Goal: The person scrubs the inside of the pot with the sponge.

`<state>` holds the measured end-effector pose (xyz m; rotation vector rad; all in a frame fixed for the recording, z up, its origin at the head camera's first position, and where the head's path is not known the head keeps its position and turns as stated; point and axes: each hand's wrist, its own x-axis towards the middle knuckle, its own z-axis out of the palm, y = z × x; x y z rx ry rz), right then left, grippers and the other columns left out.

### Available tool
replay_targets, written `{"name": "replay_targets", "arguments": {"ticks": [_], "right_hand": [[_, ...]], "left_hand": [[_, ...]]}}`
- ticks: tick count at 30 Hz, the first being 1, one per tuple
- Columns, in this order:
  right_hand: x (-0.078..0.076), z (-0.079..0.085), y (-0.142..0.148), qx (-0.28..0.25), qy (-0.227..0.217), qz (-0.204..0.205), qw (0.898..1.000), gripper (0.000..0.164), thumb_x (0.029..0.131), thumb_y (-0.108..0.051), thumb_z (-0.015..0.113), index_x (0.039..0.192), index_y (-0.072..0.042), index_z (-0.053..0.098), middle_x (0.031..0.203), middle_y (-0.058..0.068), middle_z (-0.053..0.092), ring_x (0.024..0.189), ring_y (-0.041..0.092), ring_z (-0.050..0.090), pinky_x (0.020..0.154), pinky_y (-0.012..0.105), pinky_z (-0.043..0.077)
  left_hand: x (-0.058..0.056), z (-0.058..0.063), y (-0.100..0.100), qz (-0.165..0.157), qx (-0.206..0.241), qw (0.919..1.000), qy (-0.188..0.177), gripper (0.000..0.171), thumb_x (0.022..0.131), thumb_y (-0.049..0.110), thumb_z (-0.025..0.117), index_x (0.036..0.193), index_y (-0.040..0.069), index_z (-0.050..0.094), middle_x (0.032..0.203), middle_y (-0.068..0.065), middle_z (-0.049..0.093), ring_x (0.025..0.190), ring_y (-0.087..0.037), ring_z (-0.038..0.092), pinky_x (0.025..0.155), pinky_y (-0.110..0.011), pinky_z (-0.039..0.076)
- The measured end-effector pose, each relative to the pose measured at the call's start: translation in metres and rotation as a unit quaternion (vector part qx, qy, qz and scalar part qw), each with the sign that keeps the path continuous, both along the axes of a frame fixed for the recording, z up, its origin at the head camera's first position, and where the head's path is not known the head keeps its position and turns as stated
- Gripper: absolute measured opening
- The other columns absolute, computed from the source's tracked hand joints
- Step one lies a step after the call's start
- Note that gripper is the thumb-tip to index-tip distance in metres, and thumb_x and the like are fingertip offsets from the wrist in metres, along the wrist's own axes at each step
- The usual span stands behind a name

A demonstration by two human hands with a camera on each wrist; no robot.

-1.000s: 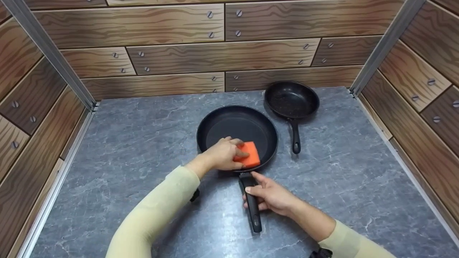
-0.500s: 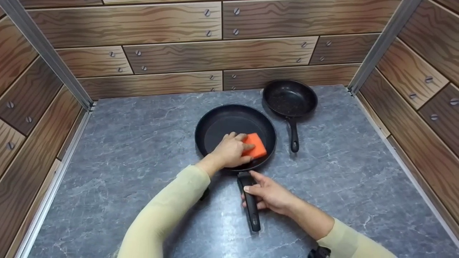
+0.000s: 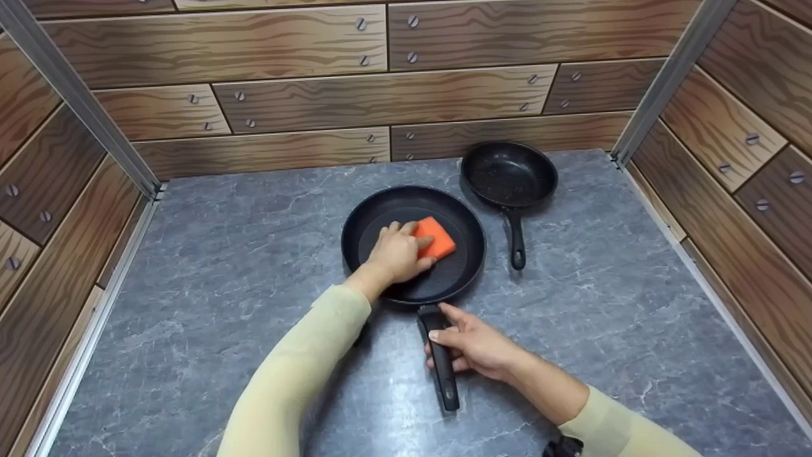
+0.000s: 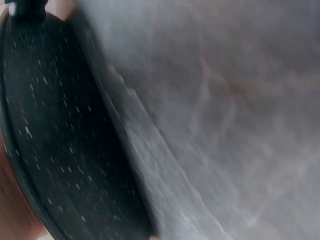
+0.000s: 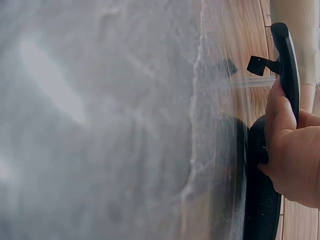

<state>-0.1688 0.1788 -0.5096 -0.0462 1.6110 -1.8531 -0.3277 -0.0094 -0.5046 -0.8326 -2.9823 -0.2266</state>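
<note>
A large black frying pan (image 3: pixel 444 279) sits mid-table with its handle toward me. Inside it, my left hand (image 3: pixel 397 254) holds an orange sponge (image 3: pixel 438 238) against the pan's base, fingers bent over the sponge's left side. My right hand (image 3: pixel 479 346) grips the pan's black handle (image 3: pixel 446 381), thumb on top and fingertips showing on the far side. In the right wrist view the right hand (image 5: pixel 295 150) is wrapped about that handle (image 5: pixel 287 65). The left wrist view has the speckled outer wall of the pan (image 4: pixel 65 135) up close; the sponge is out of sight there.
A smaller black frying pan (image 3: pixel 509 174) stands at the back right, its handle toward me, close to the large pan. Wood-patterned walls (image 3: pixel 304 105) enclose the grey marbled table (image 3: pixel 241 254) at the back and both sides.
My left hand slid the sponge across the pan, first to the right and away from me, then farther away and leftward. The right hand keeps its hold on the handle.
</note>
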Motion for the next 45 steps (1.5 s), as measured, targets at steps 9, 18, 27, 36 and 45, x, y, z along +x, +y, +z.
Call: {"name": "replay_targets", "arguments": {"ticks": [9,18,27,36,45], "right_hand": [[0.000,0.001,-0.001,0.001,0.003,-0.001,1.000,0.094,0.106,-0.014,0.063,0.168,0.000,-0.007,0.098,0.013,0.072,0.083,0.024,0.077,0.070,0.035,0.063],[0.000,0.000,0.000,0.001,0.003,0.000,1.000,0.094,0.106,-0.014,0.062,0.168,-0.001,-0.007,0.100,0.013,0.071,0.084,0.024,0.076,0.071,0.036,0.064],[0.000,0.000,0.001,0.002,0.006,0.001,1.000,0.092,0.106,-0.015,0.062,0.168,-0.002,-0.005,0.101,0.014,0.071,0.085,0.024,0.077,0.070,0.035,0.064],[-0.001,0.000,0.001,-0.001,0.004,0.006,1.000,0.091,0.107,-0.014,0.061,0.169,-0.003,-0.004,0.101,0.014,0.071,0.085,0.024,0.077,0.070,0.036,0.063],[-0.002,0.000,0.001,0.001,0.004,0.007,1.000,0.092,0.107,-0.014,0.061,0.168,-0.002,-0.006,0.099,0.013,0.072,0.084,0.024,0.077,0.070,0.035,0.063]], "left_hand": [[-0.007,0.001,-0.018,0.039,-0.002,0.9992,0.007,0.050,0.103,0.052,0.063,0.145,0.026,0.068,0.152,-0.019,0.054,0.122,-0.043,0.054,0.104,-0.056,0.043],[-0.007,0.002,-0.034,0.064,-0.012,0.9978,0.013,0.049,0.102,0.050,0.064,0.142,0.022,0.070,0.147,-0.020,0.058,0.115,-0.044,0.056,0.099,-0.055,0.044],[-0.001,0.002,-0.047,0.073,-0.010,0.9973,0.006,0.052,0.099,0.049,0.066,0.143,0.022,0.069,0.149,-0.026,0.055,0.116,-0.047,0.056,0.100,-0.057,0.043],[0.009,0.006,-0.053,0.072,0.003,0.9974,0.001,0.054,0.094,0.048,0.072,0.140,0.020,0.071,0.130,-0.026,0.064,0.109,-0.043,0.057,0.095,-0.054,0.043],[0.019,0.016,-0.061,0.054,0.050,0.9969,0.028,0.058,0.091,0.046,0.075,0.143,0.020,0.070,0.142,-0.025,0.059,0.117,-0.043,0.054,0.101,-0.055,0.042]]}}
